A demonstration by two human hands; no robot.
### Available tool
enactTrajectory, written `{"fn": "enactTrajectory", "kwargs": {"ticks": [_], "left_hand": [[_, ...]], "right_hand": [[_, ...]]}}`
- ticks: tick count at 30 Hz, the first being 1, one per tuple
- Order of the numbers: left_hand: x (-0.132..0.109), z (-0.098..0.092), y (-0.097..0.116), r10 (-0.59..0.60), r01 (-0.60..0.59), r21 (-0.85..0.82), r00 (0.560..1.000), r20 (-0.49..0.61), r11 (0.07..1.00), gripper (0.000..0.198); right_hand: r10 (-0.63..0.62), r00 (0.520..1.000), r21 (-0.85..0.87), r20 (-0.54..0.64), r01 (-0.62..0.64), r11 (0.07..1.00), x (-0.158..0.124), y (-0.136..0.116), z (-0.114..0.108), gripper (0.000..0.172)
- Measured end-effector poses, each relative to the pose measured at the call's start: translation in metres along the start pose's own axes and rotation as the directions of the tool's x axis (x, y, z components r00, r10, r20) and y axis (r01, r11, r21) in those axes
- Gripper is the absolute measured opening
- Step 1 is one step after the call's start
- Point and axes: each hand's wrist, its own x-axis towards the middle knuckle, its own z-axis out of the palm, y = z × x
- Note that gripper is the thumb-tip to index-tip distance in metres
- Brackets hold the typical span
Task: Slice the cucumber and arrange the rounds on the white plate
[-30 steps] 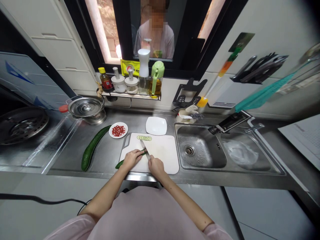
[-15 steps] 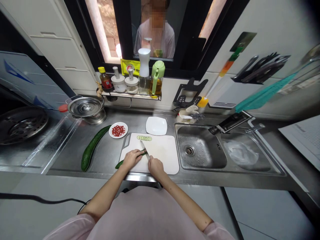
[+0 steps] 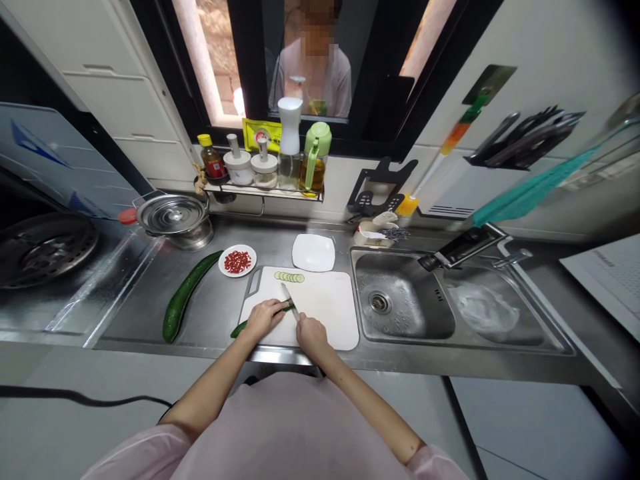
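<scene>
My left hand [image 3: 265, 319] is closed over a cucumber [image 3: 239, 329], pressing it to the white cutting board [image 3: 330, 310]. The cucumber's middle is hidden under the fingers; its ends show on both sides. In my right hand [image 3: 312, 335] is a knife [image 3: 290, 299], its blade tilted away from me at the cucumber's right end. A row of overlapping cucumber slices [image 3: 289, 277] lies near the board's far edge. Left of the board, a whole cucumber [image 3: 186, 299] rests on the steel counter. A small white plate [image 3: 254, 258] holding chopped red pieces [image 3: 237, 261] stands beyond the board's left corner.
A white square plate [image 3: 313, 252] sits behind the board. To the right is a steel sink [image 3: 405, 330] with a black faucet [image 3: 457, 248]. A lidded steel pot [image 3: 175, 220] stands at the back left, below a wall shelf [image 3: 265, 191] of seasoning jars.
The camera view has shifted very slightly. Both hands, the knife and the cucumber look almost the same as before.
</scene>
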Motion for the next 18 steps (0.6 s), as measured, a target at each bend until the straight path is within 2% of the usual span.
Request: {"fn": "enactTrajectory", "kwargs": {"ticks": [18], "left_hand": [[0.0003, -0.0005, 0.0009, 0.012, -0.012, 0.008, 1.0, -0.009, 1.0, 0.034]], "right_hand": [[0.001, 1.0, -0.026, 0.029, 0.0, 1.0, -0.0002, 0.0004, -0.002, 0.029]]}}
